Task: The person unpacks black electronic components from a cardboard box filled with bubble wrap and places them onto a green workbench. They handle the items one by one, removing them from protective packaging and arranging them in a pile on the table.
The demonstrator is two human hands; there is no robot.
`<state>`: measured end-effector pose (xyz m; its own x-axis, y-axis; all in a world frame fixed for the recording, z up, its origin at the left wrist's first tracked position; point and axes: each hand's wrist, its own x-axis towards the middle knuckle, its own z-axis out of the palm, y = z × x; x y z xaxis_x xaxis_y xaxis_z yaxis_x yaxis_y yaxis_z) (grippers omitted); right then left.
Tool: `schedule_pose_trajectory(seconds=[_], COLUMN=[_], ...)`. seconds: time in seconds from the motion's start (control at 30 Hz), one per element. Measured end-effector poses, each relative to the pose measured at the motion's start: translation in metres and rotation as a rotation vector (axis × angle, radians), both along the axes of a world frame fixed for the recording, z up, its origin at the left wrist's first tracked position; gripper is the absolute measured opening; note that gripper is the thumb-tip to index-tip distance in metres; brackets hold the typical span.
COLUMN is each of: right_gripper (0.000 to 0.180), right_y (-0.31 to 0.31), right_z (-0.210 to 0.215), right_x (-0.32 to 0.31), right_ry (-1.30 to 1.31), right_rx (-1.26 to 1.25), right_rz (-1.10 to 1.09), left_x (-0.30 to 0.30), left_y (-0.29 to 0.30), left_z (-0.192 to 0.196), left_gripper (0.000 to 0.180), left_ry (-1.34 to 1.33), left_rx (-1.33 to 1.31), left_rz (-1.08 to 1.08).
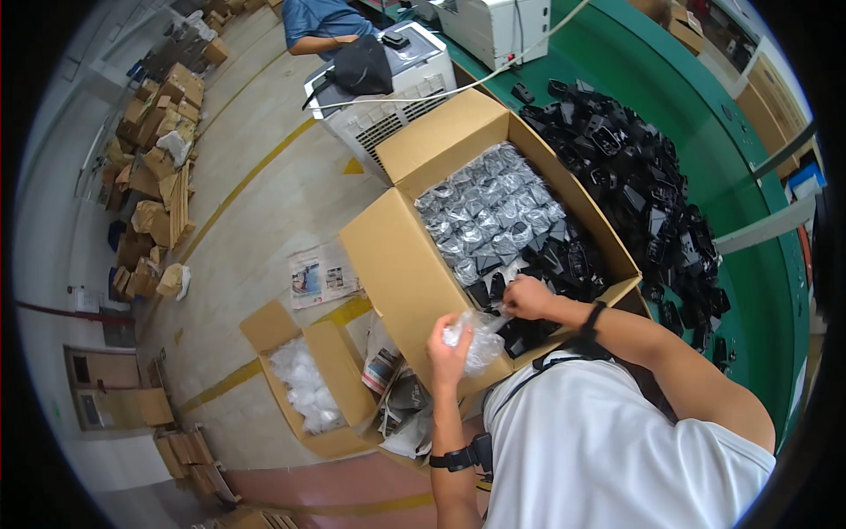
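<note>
My left hand (448,349) is closed round a crumpled bunch of clear plastic bags (483,351) above the near edge of an open cardboard box (394,269). Just to the right, my right hand (529,298) has its fingers pinched together at the edge of the clear plastic; its fingertips are partly hidden. Inside the box, rows of black plastic parts wrapped in clear bags (490,204) fill the far side. Loose black plastic parts (573,260) without wrapping lie in the near right part, below my right hand.
A large heap of black parts (630,167) covers the green table (749,212) on the right. Beyond the box stands a white machine (379,110) with a black bag (363,66) on it; a person in blue (322,25) is behind. A smaller box of clear bags (304,388) sits lower left.
</note>
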<state>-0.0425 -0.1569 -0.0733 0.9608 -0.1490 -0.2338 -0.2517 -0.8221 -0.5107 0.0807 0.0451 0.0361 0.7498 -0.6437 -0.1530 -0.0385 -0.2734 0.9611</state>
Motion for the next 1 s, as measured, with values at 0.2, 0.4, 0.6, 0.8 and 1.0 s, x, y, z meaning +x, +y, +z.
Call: schedule_pose_trajectory(seconds=[0.2, 0.4, 0.6, 0.8, 1.0], right_gripper=[0.028, 0.025, 0.041, 0.029, 0.022], right_y=[0.012, -0.03, -0.029, -0.037, -0.032], right_z=[0.105, 0.088, 0.002, 0.034, -0.011], right_x=[-0.019, 0.037, 0.093, 0.046, 0.072], right_ry=[-0.206, -0.195, 0.01, 0.275, 0.048], right_rx=[0.987, 0.474, -0.292, -0.085, -0.065], right_rz=[-0.388, -0.51, -0.101, 0.341, -0.088], left_x=[-0.028, -0.025, -0.047, -0.044, -0.06], left_y=[-0.024, 0.008, 0.023, 0.036, 0.052], left_z=[0.022, -0.014, 0.007, 0.018, -0.006], left_gripper=[0.05, 0.019, 0.024, 0.035, 0.035], left_ry=[-0.105, -0.191, 0.243, 0.405, 0.448], left_rx=[0.128, 0.061, 0.138, 0.011, -0.025], left_rz=[-0.342, -0.225, -0.286, -0.321, -0.257])
